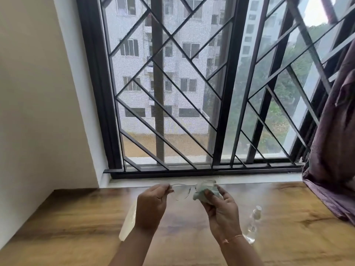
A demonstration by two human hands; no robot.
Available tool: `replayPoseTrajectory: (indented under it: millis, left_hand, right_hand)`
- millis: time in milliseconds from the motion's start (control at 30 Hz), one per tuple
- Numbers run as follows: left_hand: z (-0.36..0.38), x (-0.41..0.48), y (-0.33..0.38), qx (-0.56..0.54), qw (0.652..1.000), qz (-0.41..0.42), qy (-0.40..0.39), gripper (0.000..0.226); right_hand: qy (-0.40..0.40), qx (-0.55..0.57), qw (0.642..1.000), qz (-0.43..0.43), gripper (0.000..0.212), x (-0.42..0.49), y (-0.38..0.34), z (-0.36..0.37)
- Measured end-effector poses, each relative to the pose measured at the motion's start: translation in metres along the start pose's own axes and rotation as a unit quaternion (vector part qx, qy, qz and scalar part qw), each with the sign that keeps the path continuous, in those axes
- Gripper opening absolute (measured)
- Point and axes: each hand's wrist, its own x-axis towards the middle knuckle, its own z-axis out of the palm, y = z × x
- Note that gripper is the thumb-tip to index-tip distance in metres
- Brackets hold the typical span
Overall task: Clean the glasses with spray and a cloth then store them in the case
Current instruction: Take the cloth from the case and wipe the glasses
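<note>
A: Where is there room on the brown wood-grain tabletop (67,223)?
B: On the left — bare wood runs from the pale oblong case (127,221) out to the cream wall (38,112).
A: And the middle?
B: Taken. The left hand (151,204) pinches the clear-framed glasses (182,192), the right hand (221,208) holds the pale green cloth (201,192) on one lens, both raised over the table; the case lies just beside the left forearm.
A: The right?
B: A clear spray bottle with a white cap (253,221) sits near the right forearm. Bare wood beyond it, then the purple curtain (336,141) drapes onto the table. The dark metal window grille (172,93) closes the far side.
</note>
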Motion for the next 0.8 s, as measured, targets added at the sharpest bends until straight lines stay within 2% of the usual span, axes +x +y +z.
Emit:
replayPoseTrajectory:
  millis: [67, 200, 333, 433, 533, 633, 800]
  left_hand:
    - [0.0, -0.001, 0.001, 0.002, 1.0, 0.01, -0.001, 0.021]
    - [0.002, -0.005, 0.005, -0.02, 1.0, 0.023, -0.002, 0.02]
    - [0.002, -0.01, 0.005, -0.034, 0.999, 0.008, -0.005, 0.022]
    - [0.001, -0.01, 0.004, -0.056, 0.998, -0.025, 0.001, 0.021]
    - [-0.002, -0.008, 0.002, -0.052, 0.998, -0.043, 0.005, 0.016]
    - [-0.004, -0.004, -0.002, -0.043, 0.998, -0.038, 0.013, 0.015]
    - [-0.005, -0.004, 0.002, -0.022, 0.999, -0.018, 0.019, 0.019]
  right_hand:
    - [0.003, -0.015, 1.0, -0.006, 0.099, 0.0, 0.001, 0.002]
    - [0.036, -0.055, 0.997, -0.03, 0.061, -0.002, 0.002, 0.004]
    - [0.057, -0.097, 0.991, -0.078, 0.051, -0.001, 0.0, 0.005]
    - [0.041, -0.099, 0.99, -0.091, 0.042, -0.001, -0.005, 0.005]
    - [-0.01, -0.076, 0.995, -0.071, 0.051, -0.005, -0.006, 0.003]
    - [-0.045, -0.058, 0.997, -0.038, 0.088, -0.008, -0.004, 0.0]
    - [-0.053, -0.081, 0.995, -0.039, 0.076, -0.015, 0.004, 0.002]
